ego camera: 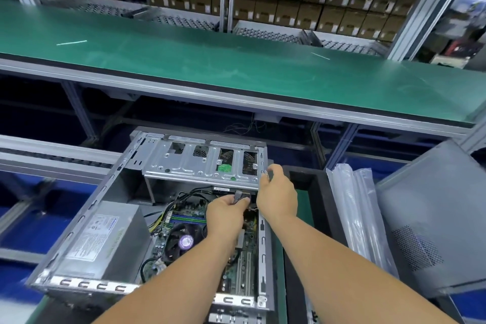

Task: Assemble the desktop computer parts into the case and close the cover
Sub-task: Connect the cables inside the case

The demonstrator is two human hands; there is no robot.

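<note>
- Open case [110,192] lies near on the counter [305,208]; power supply [105,239], motherboard [184,221] and drive cage [200,163] already sit inside.
- Left hand [226,214] pinches a cable connector [238,196] under the cage; right hand [276,193] grips the cage's right edge.
- Cabling unfinished; side cover [431,218] stands apart at right.

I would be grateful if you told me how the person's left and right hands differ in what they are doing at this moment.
The left hand pinches a cable connector low inside the case, just under the drive cage. The right hand sits higher, at the drive cage's right end, its fingers curled at that edge; what it holds is unclear. Both reach into the same open case, side by side.
</note>
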